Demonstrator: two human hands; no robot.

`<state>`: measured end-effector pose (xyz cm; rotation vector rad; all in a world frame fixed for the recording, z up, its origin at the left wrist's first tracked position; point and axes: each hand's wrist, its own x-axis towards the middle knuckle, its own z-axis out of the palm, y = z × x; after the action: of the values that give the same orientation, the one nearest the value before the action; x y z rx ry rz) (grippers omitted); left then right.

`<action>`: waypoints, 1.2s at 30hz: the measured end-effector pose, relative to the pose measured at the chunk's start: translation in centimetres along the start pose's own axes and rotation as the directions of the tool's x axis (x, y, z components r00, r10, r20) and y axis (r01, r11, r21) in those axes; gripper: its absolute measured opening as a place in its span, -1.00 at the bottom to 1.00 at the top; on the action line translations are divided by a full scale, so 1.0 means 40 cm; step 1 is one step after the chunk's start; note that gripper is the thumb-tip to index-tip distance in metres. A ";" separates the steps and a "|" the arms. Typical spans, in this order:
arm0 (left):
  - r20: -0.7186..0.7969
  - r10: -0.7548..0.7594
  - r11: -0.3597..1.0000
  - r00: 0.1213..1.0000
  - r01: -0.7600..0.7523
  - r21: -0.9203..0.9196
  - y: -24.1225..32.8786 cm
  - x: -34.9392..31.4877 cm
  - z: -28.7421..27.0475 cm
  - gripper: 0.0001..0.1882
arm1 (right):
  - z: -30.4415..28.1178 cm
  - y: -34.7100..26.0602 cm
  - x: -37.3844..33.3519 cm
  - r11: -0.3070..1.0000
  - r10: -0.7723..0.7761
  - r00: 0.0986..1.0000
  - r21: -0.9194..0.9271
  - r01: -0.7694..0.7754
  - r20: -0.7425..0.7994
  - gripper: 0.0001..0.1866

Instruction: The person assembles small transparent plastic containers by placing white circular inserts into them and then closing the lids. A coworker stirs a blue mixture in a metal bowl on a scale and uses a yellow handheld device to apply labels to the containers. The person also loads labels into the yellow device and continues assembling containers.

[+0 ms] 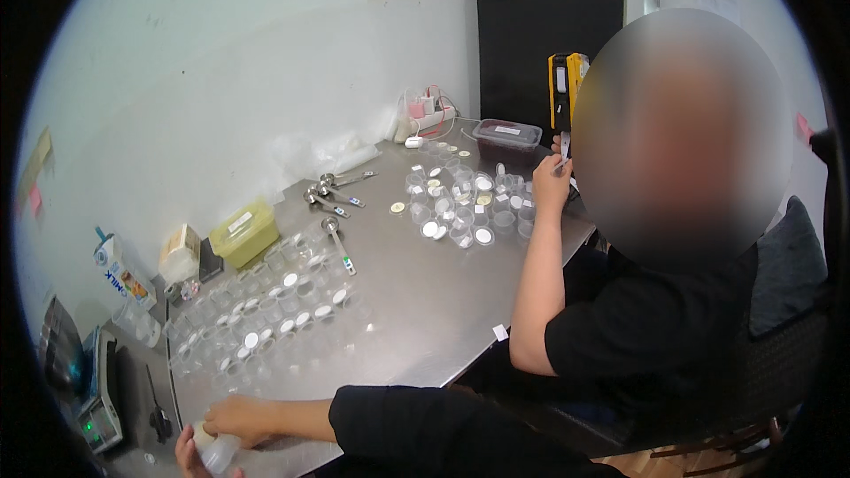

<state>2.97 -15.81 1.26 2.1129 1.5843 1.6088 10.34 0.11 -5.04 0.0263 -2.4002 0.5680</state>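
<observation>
At the lower left edge, a translucent plastic cup [218, 455] is tilted in my left hand [186, 453], whose fingers curl round its side. My right hand [241, 420] reaches over from the right with bent, closed fingers at the cup's upper end. A pale yellowish round piece [203, 433] shows between the fingertips and the cup; whether it is a lid or a sticker I cannot tell. Beyond my hands stand rows of small clear plastic cups [305, 286], several with white round labels. A measuring spoon [337, 245] lies beside the rows.
More measuring spoons [329, 195], a yellow-green tub [245, 232] and a milk carton [122, 270] line the wall side. A scale [99, 407] stands at left. Across the steel table [398, 301], a co-worker's hand [552, 179] is near jumbled cups [460, 204] and a dark-filled lidded box [507, 137].
</observation>
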 end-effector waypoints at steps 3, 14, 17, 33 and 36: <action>-0.090 0.553 0.726 0.828 -0.532 -0.436 0.169 0.022 0.096 0.11 | 0.007 0.004 -0.002 0.999 0.035 0.999 -0.003 -0.035 0.012 -0.62; -0.473 0.531 0.473 0.703 -0.710 -0.522 0.362 -0.067 -0.070 -0.28 | -0.067 -0.044 -0.030 0.987 0.154 0.972 -0.071 -0.144 0.179 -0.52; -0.590 0.694 0.517 0.413 -0.856 0.009 0.330 -0.098 -0.186 -0.33 | -0.079 -0.066 -0.010 0.983 0.155 0.975 -0.127 -0.135 0.157 -0.59; -0.578 0.374 0.389 0.725 0.444 0.808 0.135 0.019 -0.726 -0.45 | -0.090 -0.095 -0.023 0.982 0.162 0.976 -0.122 -0.145 0.145 -0.63; -0.575 0.388 0.876 0.720 -0.094 0.473 0.217 -0.017 -0.604 -0.40 | -0.090 -0.094 -0.023 0.982 0.172 0.974 -0.106 -0.158 0.144 -0.63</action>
<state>-8.91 -32.49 16.77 2.1343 2.0546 2.5348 13.84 -1.93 -1.65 -0.1781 -2.5928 0.5452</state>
